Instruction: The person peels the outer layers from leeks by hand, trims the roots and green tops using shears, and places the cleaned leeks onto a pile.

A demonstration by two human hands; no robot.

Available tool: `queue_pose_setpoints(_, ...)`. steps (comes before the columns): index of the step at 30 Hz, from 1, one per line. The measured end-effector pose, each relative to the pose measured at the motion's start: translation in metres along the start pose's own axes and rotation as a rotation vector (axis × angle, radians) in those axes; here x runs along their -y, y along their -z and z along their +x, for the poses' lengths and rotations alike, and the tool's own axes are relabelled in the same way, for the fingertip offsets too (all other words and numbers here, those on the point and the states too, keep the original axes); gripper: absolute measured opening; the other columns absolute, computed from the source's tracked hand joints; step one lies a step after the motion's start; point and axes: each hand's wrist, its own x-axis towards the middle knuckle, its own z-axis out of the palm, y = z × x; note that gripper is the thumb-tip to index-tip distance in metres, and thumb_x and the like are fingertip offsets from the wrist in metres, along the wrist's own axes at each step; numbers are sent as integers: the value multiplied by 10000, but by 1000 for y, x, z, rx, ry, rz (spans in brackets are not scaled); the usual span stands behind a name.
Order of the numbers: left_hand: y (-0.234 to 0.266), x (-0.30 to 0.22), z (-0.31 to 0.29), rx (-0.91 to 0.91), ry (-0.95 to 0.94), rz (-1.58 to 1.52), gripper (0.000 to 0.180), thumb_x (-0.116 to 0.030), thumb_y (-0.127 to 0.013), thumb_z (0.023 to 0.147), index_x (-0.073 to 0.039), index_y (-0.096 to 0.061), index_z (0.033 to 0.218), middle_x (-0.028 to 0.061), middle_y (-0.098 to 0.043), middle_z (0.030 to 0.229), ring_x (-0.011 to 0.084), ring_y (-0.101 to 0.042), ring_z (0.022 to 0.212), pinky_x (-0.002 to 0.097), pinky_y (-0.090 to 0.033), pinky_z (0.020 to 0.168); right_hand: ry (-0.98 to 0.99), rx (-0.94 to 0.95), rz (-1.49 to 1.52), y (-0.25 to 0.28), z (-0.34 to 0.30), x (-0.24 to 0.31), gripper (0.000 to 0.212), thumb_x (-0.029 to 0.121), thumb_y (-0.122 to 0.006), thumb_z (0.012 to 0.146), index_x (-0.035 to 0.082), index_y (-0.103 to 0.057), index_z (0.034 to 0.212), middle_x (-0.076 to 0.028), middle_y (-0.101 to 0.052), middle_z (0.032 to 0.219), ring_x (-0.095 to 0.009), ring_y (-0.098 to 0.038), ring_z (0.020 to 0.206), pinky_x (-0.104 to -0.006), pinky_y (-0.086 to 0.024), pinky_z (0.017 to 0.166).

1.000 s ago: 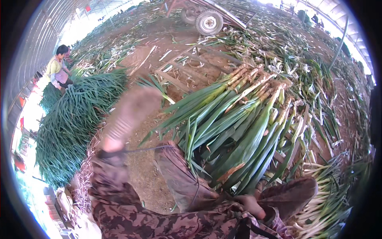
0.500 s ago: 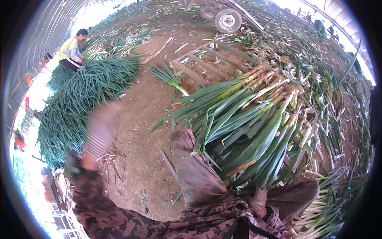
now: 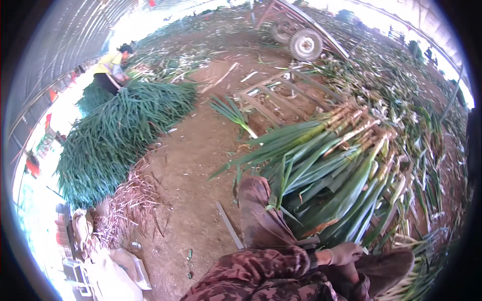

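Note:
My left hand (image 3: 341, 253), in a pale glove, is drawn in over my right thigh with its fingers curled closed. What they hold, if anything, I cannot make out; a small white bit shows beside the fingertips. Just below it is my right hand (image 3: 350, 272), mostly hidden, so its fingers do not show. Ahead of both hands lies a heap of large green onions (image 3: 321, 175), leaves toward me and earthy root ends pointing away. Pale-stemmed onions (image 3: 401, 286) lie by my right knee.
A slatted wooden frame (image 3: 261, 106) and one small onion bunch (image 3: 233, 115) lie ahead. A wheeled cart (image 3: 306, 45) stands farther off. At left, a person in yellow (image 3: 108, 67) bends over a big green onion pile (image 3: 120, 130). A flat stick (image 3: 229, 224) and white sacks (image 3: 113, 273) lie nearer.
My left hand has swung from far out on the left across to my right hand at the right thigh. The view has shifted, so the scene sits farther right and lower.

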Motion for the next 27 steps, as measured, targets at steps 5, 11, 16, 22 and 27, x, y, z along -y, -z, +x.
queue_pose_setpoints(5, -1, 77, 35, 224, -22, 320, 323, -345, -650, 811, -103, -677, 1022, 148, -675, 1013, 380, -625, 891, 431, -495, 807, 209, -87, 109, 20, -67, 30, 362, 177, -689, 767, 14, -624, 1083, -111, -664, 933, -220, -642, 877, -354, -501, 770)
queue_pose_setpoints(11, 12, 66, 47, 380, 99, 581, 546, -557, -620, 800, -160, -682, 1169, 82, -606, 1279, 360, -475, 1255, 517, -379, 1039, 276, -292, -61, 26, -115, 53, 312, 95, -777, 671, -27, -594, 891, -180, -542, 855, -362, -525, 795, -438, -435, 711)
queue_pose_setpoints(16, 55, 80, 47, 585, 107, 711, 638, -590, -635, 778, -98, -661, 1184, 73, -560, 1342, 388, -380, 1332, 502, -357, 1067, 362, -370, 77, 46, -157, 96, 289, 166, -771, 752, -9, -577, 876, -153, -544, 877, -295, -527, 809, -433, -428, 730)
queue_pose_setpoints(22, 55, 79, 23, 407, 31, 666, 508, -498, -679, 814, -144, -647, 1177, 73, -553, 1327, 321, -416, 1302, 522, -359, 1023, 243, -879, 838, 115, -204, 87, 313, 105, -673, 763, -39, -618, 1035, -109, -627, 1039, -197, -581, 961, -327, -456, 850)
queue_pose_setpoints(27, 56, 17, -3, 236, 174, 92, 438, -450, -660, 877, -87, -646, 1121, 101, -648, 1100, 250, -616, 1004, 388, -479, 868, 89, -1071, 419, 128, -151, 15, 290, 37, -599, 836, -4, -624, 1122, -126, -652, 1091, -222, -599, 985, -317, -463, 897)
